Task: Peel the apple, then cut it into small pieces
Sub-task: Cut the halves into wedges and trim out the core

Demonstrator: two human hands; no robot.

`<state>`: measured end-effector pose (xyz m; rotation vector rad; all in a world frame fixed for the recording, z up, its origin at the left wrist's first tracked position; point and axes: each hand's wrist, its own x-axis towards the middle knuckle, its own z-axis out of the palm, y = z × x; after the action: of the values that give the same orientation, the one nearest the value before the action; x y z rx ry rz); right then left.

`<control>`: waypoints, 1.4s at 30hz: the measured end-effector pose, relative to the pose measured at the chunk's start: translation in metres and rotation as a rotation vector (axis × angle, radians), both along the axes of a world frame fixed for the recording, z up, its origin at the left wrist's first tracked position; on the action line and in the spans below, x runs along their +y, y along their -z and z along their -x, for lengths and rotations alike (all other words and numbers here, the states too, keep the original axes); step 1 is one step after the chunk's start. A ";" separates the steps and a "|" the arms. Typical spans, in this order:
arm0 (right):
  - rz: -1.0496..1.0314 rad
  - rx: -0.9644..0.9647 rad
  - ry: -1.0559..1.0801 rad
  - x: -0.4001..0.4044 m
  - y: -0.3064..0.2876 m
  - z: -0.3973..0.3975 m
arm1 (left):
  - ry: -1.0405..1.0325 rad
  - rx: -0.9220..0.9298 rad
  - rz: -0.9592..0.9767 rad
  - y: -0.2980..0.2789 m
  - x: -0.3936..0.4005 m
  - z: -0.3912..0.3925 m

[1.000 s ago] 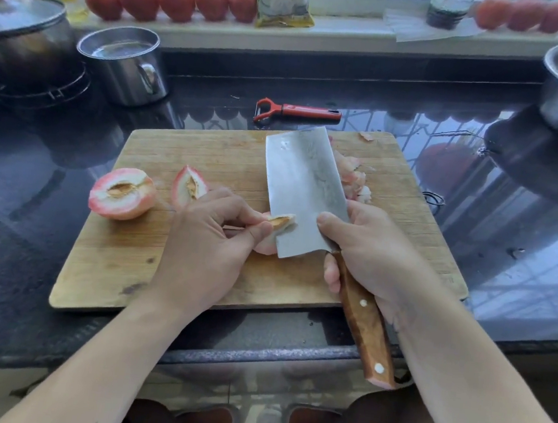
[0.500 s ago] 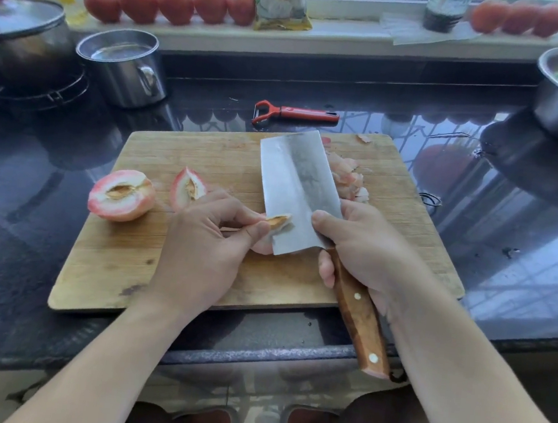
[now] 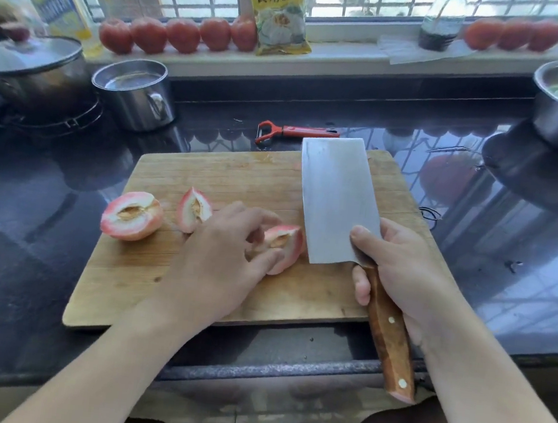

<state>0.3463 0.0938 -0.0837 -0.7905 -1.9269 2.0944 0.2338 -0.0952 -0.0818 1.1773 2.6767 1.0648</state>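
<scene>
The tabletop (image 3: 57, 274) is dark and glossy, and the wooden cutting board (image 3: 225, 181) lies on it in front of the person. A moment ago the cleaver (image 3: 335, 200) was leaning over the apple quarter (image 3: 282, 246), its edge at the core; now the blade stands clear to the right of the fruit, broad side facing up, no longer touching it. I take that to mean the coring stroke on this quarter is over, or is being lined up again, though brown core still shows in the cut face.

The right hand (image 3: 399, 268) has its grip wrapped round the wooden handle, thumb on the blade's flat. The left hand (image 3: 224, 257) has loosened from a tight pinch: its fingers curl over the quarter and steady it on the board.

The apple half (image 3: 131, 214) and a second quarter (image 3: 193, 209) sit to the left, untouched. The red peeler (image 3: 296, 132) lies beyond the board.

The blade now hides the pile of cut bits behind it, and the left fingers cover much of the quarter, so how much core remains is hard to tell.
</scene>
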 end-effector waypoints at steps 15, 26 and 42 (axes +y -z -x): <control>0.088 0.012 -0.028 0.001 0.000 0.001 | 0.070 0.398 0.206 -0.017 0.000 -0.003; 0.105 -0.001 -0.024 0.003 0.000 0.000 | -0.172 0.082 -0.185 -0.032 -0.003 0.020; 0.290 0.153 0.326 0.054 -0.002 -0.014 | 0.057 -0.118 0.163 -0.043 0.121 0.065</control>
<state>0.3602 0.1478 -0.0817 -0.8986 -1.3320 2.1766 0.1684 0.0254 -0.0391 1.1172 2.5671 0.8603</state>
